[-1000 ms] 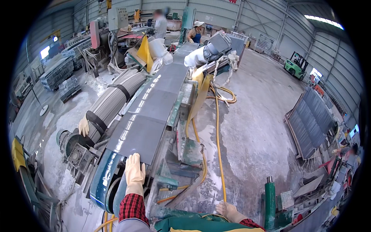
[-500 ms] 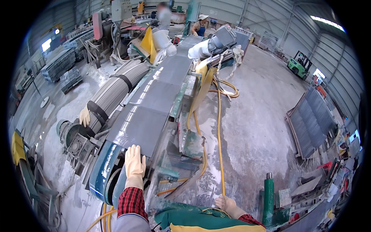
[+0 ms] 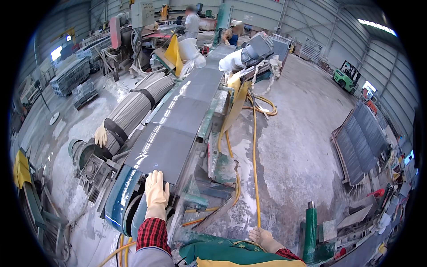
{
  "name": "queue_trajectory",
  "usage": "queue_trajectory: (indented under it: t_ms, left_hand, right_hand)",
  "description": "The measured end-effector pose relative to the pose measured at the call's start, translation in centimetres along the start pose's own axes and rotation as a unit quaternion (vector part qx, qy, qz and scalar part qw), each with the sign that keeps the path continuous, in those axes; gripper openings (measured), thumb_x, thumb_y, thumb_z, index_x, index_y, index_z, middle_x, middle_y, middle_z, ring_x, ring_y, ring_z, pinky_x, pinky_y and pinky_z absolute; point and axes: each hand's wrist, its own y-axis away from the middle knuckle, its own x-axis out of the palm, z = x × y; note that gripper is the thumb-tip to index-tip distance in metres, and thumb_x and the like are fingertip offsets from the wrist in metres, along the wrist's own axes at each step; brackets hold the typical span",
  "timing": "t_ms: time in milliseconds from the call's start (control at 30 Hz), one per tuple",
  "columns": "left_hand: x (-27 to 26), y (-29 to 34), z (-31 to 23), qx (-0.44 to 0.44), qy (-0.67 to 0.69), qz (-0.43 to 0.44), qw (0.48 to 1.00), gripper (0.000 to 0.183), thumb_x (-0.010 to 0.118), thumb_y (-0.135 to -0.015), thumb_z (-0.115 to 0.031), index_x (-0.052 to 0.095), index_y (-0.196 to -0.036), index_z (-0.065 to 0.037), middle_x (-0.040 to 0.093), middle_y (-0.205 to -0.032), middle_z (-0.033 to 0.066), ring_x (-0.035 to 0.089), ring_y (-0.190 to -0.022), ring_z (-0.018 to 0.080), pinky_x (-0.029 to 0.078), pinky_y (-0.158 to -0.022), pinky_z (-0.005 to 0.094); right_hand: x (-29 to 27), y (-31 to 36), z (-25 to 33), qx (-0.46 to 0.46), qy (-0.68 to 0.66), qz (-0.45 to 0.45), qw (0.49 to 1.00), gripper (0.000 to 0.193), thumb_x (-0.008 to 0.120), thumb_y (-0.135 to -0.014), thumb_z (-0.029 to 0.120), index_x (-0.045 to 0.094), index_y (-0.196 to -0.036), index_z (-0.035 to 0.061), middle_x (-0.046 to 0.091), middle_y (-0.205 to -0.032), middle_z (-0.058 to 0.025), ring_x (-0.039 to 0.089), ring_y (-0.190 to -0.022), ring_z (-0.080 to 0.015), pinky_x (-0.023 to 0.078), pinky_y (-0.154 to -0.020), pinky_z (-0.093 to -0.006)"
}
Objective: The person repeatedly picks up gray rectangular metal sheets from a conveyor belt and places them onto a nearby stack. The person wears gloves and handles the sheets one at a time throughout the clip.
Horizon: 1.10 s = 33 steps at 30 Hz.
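My left hand (image 3: pixel 156 196), in a pale rubber glove with a red checked cuff, lies with fingers stretched over the near edge of a flat grey slab (image 3: pixel 158 149). That slab rests on a conveyor with a blue belt (image 3: pixel 119 196), in a line with further grey slabs (image 3: pixel 189 111). My right hand (image 3: pixel 263 240), also gloved, is low in front of my green apron (image 3: pixel 218 253). Its fingers are curled, and what they hold, if anything, is hidden. A yellow hose (image 3: pixel 255 164) runs down the view to that hand; whether the hand touches it is unclear.
Left of the conveyor are a motor (image 3: pixel 91 171) and a strapped grey bundle (image 3: pixel 133 107) with a loose glove (image 3: pixel 101 135). A green post (image 3: pixel 310 231) stands at right, below leaning dark slabs (image 3: pixel 361 140). Two people are at the far end; a green forklift (image 3: pixel 346 76) stands far right.
The view has shifted slightly, so most things sit a little lower and farther right. My left hand stays at the slab's edge. The far person in the hat has changed posture.
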Motion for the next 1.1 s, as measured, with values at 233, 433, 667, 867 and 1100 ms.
queue_trajectory:
  t_ms: [233,433,667,867,1100]
  left_hand:
    - [0.3,0.4,0.3,0.002,0.003,-0.006,1.0,0.05,0.061,-0.088,-0.018,0.048,-0.133,-0.001,0.047,-0.14,0.0222,0.04,-0.132,0.0412,0.029,-0.113,0.0472]
    - [-0.1,0.7,0.2,0.007,-0.001,0.006,1.0,0.05,0.059,-0.089,-0.018,0.046,-0.134,-0.001,0.046,-0.14,0.0239,0.038,-0.133,0.0422,0.028,-0.114,0.0472]
    - [0.2,0.9,0.6,0.007,-0.016,0.007,1.0,0.051,0.061,-0.088,-0.02,0.047,-0.133,-0.001,0.046,-0.14,0.0233,0.039,-0.133,0.0415,0.028,-0.114,0.047]
    - [0.1,1.4,0.7,0.002,-0.021,0.003,1.0,0.051,0.06,-0.089,-0.02,0.047,-0.134,-0.001,0.047,-0.14,0.0233,0.038,-0.134,0.0412,0.027,-0.115,0.0466]
    - [-0.4,1.6,0.6,-0.004,-0.012,0.01,1.0,0.051,0.06,-0.089,-0.02,0.047,-0.134,-0.001,0.046,-0.141,0.0233,0.038,-0.134,0.0415,0.028,-0.114,0.0463]
  right_hand:
    - [-0.2,0.2,-0.2,-0.012,-0.024,0.025,0.999,0.037,0.045,-0.102,0.027,0.05,-0.12,-0.0049,0.061,-0.119,-0.0247,0.062,-0.107,-0.0363,0.052,-0.094,-0.0461]
    - [-0.7,0.5,-0.4,-0.023,-0.04,0.056,0.997,0.038,0.046,-0.101,0.026,0.049,-0.122,-0.005,0.06,-0.12,-0.0249,0.061,-0.109,-0.0368,0.05,-0.096,-0.0472]
    - [0.1,1.1,0.4,-0.005,-0.036,0.024,0.999,0.039,0.048,-0.1,0.025,0.049,-0.125,-0.0051,0.06,-0.121,-0.0245,0.062,-0.108,-0.0365,0.051,-0.095,-0.046]
    - [0.2,0.9,0.5,0.0,-0.034,0.029,0.999,0.038,0.05,-0.099,0.024,0.05,-0.123,-0.0052,0.062,-0.119,-0.0236,0.063,-0.105,-0.0349,0.052,-0.093,-0.0444]
    - [0.4,1.5,0.6,-0.004,-0.038,0.027,0.999,0.035,0.05,-0.099,0.022,0.051,-0.121,-0.0049,0.063,-0.116,-0.0222,0.064,-0.101,-0.0331,0.053,-0.092,-0.0432]
